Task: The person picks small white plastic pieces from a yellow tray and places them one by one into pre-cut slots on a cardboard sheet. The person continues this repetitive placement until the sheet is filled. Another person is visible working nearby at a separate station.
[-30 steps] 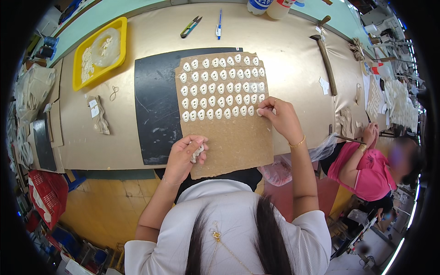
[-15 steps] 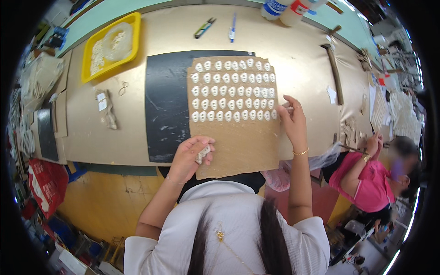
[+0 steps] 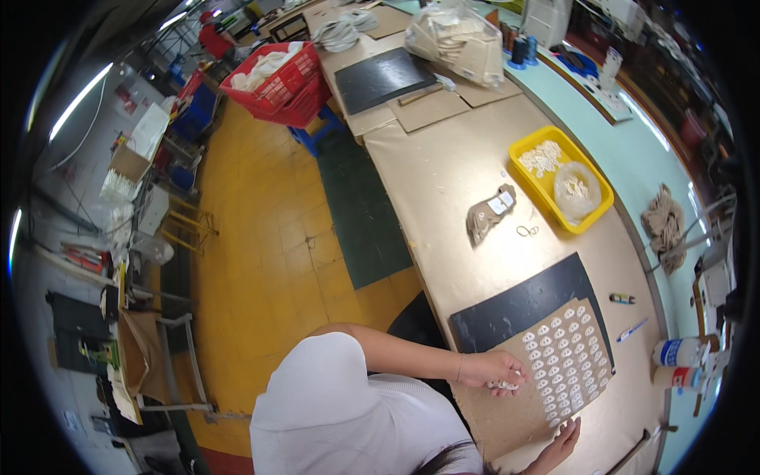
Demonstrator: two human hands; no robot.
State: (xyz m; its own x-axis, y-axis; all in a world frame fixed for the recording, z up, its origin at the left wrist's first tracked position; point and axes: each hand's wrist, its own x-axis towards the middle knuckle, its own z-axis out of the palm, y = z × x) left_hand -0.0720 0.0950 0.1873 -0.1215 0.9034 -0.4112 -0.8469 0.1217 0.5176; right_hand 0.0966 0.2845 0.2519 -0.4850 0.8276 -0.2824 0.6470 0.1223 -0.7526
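Note:
My left hand (image 3: 495,370) is closed around several small white pieces (image 3: 504,385) with dark spots. It is over the bare part of a brown board (image 3: 483,408). Rows of similar rounded white pieces (image 3: 566,360) cover the board's far part. Beneath the board lies a black mat (image 3: 514,305), partly covered. My right hand (image 3: 558,450) is beside the board's edge, close to the end of the rows. Its fingers are apart, and I see nothing held in them. The lower rim of the picture hides part of that arm.
A yellow tray (image 3: 520,145) holds loose white pieces and a clear bag. Nearby are a brown cloth bundle (image 3: 491,214), a cutter (image 3: 622,298), a blue pen (image 3: 632,329) and bottles (image 3: 677,352). A red basket (image 3: 273,87) stands beyond the table's left edge.
My view has swung to the left, so the board now sits lower right. The left hand still holds its pieces. The right hand remains beside the board, its fingers more extended.

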